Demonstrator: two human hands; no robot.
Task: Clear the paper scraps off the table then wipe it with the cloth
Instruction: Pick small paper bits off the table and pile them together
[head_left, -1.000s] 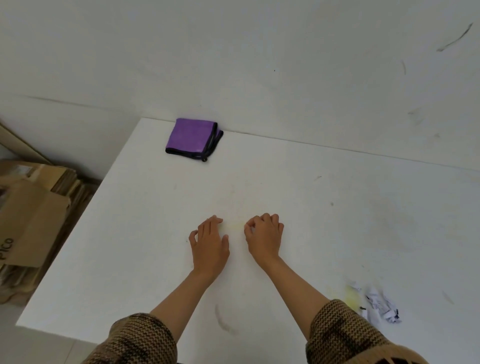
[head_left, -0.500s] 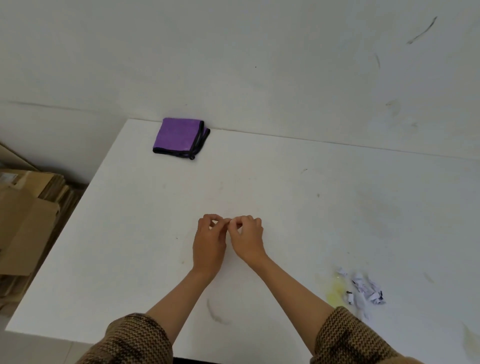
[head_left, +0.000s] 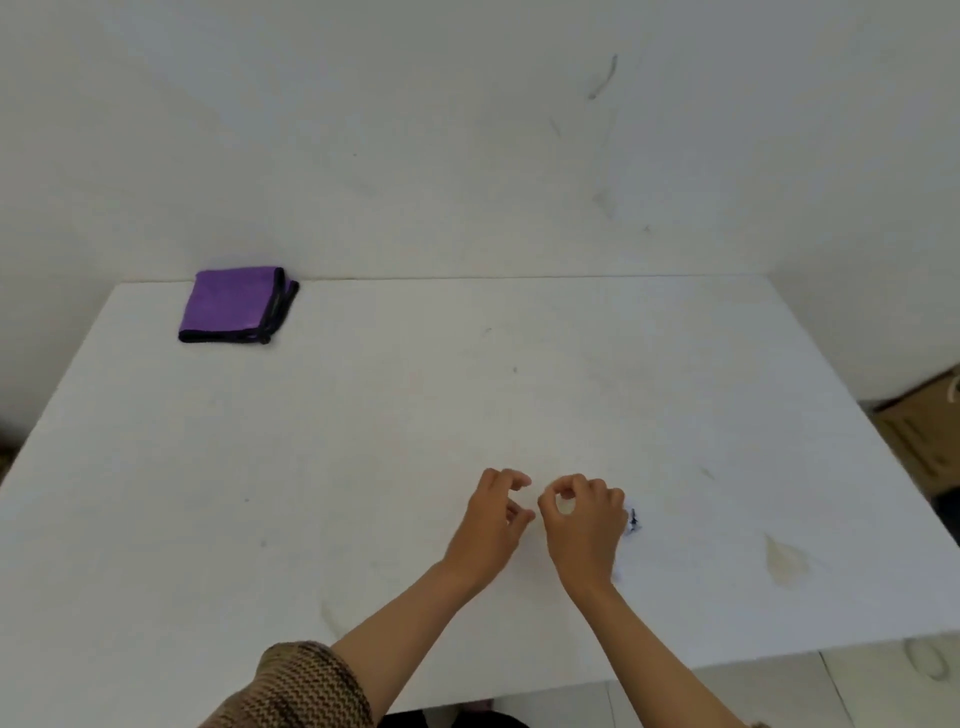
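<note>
Both hands sit close together mid-table: left hand (head_left: 491, 525) with fingers loosely curled, holding nothing; right hand (head_left: 584, 522) pinched thumb to finger, can't tell on what. Crumpled paper scraps (head_left: 630, 519) peek out just right of it, mostly hidden. Folded purple cloth (head_left: 234, 304), fuzzy with dark trim, lies well apart at the white table (head_left: 311, 467)'s far-left corner.

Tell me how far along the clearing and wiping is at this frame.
Nothing looks finished. Paper scraps lie on the table beside the right hand; both it and the left hand hover with curled fingers, holding nothing visible. The purple cloth sits folded at the far-left corner, stains unwiped.
</note>
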